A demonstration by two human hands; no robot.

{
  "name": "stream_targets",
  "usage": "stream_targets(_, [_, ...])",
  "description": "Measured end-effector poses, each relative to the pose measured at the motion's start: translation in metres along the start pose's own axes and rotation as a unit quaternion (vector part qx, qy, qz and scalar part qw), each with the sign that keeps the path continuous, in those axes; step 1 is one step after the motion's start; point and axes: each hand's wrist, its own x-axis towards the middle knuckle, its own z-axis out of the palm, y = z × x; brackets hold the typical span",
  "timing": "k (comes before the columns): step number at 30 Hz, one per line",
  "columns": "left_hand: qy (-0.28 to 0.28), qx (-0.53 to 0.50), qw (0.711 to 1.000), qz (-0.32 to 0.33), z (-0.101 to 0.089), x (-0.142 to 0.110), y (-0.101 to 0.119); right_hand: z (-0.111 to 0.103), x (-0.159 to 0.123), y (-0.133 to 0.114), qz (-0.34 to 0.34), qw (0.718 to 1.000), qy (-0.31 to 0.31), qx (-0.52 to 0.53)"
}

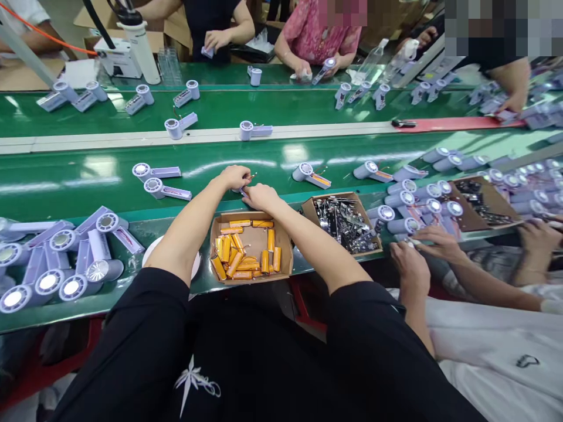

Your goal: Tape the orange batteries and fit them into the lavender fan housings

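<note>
My left hand (235, 177) and my right hand (263, 198) are close together over the green belt, just beyond a cardboard box. Both are closed on a lavender handheld fan (240, 191), which they mostly hide. Thin wire ends (251, 176) stick out by my left fingertips. Below my forearms is the cardboard box (285, 272), holding several orange battery cells (236, 264). To its right stands another box (310, 212) full of small dark electronic parts (345, 223). A white round dish (196, 266) shows partly behind my left forearm.
Lavender fans (61, 240) lie piled at the left. Others (153, 172) rest on the green belt (211, 164). To the right, a co-worker's hands (411, 261) work beside more fans (433, 190). Across the line, other people handle parts. A red strip (457, 124) lies on the divider rail (308, 132).
</note>
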Motion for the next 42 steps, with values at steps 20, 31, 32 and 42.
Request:
stream_targets(20, [0.054, 0.089, 0.994, -0.018, 0.079, -0.433, -0.040, 0.085, -0.273, -0.019, -0.090, 0.815, 0.188, 0.541])
stream_targets(31, [0.214, 0.085, 0.973, 0.026, 0.054, -0.429, -0.004, 0.086, -0.237, -0.102, -0.145, 0.819, -0.014, 0.555])
stream_targets(32, [0.248, 0.071, 0.965, 0.042, 0.051, -0.428, 0.004, 0.087, -0.237, -0.109, -0.154, 0.817, -0.036, 0.554])
stream_targets(42, [0.371, -0.048, 0.927, 0.036, 0.055, -0.407, 0.003, 0.092, -0.218, -0.122, -0.315, 0.882, -0.099, 0.336])
